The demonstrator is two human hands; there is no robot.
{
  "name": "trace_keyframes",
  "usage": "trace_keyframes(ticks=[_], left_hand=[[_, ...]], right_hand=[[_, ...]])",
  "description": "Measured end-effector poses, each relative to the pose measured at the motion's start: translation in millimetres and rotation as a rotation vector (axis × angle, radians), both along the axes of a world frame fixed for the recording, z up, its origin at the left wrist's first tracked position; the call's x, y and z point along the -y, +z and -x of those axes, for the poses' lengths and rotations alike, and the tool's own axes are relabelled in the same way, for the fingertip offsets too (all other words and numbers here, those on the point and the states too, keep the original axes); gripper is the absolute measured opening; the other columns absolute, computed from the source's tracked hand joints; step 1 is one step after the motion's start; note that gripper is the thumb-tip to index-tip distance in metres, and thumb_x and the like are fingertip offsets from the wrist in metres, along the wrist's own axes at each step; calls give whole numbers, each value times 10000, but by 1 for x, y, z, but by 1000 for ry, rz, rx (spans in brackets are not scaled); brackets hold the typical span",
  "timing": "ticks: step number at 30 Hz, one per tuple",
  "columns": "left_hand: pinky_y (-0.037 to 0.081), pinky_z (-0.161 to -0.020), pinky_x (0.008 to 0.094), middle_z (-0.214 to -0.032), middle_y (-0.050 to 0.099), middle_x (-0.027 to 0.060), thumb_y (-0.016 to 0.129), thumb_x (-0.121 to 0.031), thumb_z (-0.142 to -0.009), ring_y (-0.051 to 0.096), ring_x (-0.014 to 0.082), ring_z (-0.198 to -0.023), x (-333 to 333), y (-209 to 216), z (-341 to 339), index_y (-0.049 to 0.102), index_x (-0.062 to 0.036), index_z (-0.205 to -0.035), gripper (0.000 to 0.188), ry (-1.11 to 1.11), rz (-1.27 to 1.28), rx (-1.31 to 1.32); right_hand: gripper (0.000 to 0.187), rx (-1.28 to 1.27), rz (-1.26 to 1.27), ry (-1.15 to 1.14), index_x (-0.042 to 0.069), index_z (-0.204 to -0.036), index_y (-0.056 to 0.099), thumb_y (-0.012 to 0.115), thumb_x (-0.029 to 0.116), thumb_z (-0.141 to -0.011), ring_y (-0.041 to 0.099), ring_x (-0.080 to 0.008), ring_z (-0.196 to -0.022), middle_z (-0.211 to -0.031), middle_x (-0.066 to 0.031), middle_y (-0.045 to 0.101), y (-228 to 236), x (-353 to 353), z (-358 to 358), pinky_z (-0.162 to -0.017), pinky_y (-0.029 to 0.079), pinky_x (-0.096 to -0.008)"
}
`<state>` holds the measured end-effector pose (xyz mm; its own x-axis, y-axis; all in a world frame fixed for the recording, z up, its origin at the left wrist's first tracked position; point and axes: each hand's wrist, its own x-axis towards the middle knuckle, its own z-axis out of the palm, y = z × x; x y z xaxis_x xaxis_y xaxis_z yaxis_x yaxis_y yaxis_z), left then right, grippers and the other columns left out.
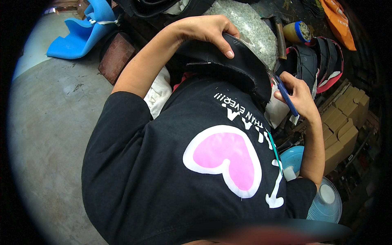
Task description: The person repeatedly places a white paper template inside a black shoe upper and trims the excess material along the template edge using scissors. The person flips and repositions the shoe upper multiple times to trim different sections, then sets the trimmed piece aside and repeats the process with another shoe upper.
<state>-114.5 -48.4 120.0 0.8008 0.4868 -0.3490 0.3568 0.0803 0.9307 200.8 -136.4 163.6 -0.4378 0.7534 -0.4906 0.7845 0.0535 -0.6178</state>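
Note:
My left hand (210, 33) grips the upper edge of a wide, curved black rubber-like sheet (241, 61), thumb lying on its face. The sheet arches over my lap, its cut edge showing pale threads. At its right end, my right hand (299, 94) is closed around a blue-handled tool (288, 98). The tool's metal end meets the sheet's right edge; whether it is a pair of scissors or a knife I cannot make out. Behind the sheet lies a grey speckled stone slab (247, 20).
A hammer (280, 38) leans by the stone, beside a blue-rimmed jar (296, 32). Black curved pieces with red edging (326, 61) lie at right, above cardboard boxes (345, 122). An orange bag (339, 22) is at far right. Blue foam (79, 36) and a reddish block (117, 57) sit left.

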Motion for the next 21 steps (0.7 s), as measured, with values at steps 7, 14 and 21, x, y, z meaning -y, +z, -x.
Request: trace_keyframes(ticks=[7, 14, 21], left_hand=[[469, -584, 227, -699, 612, 10, 855, -197, -602, 584, 89, -635, 3, 4, -3, 627, -5, -772, 343, -15, 45, 28], [471, -591, 231, -712, 625, 1, 855, -178, -633, 577, 81, -632, 0, -3, -6, 625, -6, -787, 325, 15, 104, 47], [494, -640, 208, -810, 646, -2, 659, -174, -900, 588, 52, -669, -15, -19, -29, 629, -46, -893, 132, 586, 360, 426]], right_hand=[[451, -110, 13, 31, 17, -794, 535, 762, 405, -757, 435, -122, -590, -630, -27, 463, -2, -5, 0, -535, 349, -291], [359, -92, 96, -29, 4, -826, 606, 791, 305, -764, 478, -105, -585, -610, -53, 496, -11, -9, -8, -558, 402, -307], [276, -679, 14, -809, 56, -861, 547, 580, 305, -975, 462, -78, -460, -571, 8, 478, -22, 0, -22, -438, 398, -219]])
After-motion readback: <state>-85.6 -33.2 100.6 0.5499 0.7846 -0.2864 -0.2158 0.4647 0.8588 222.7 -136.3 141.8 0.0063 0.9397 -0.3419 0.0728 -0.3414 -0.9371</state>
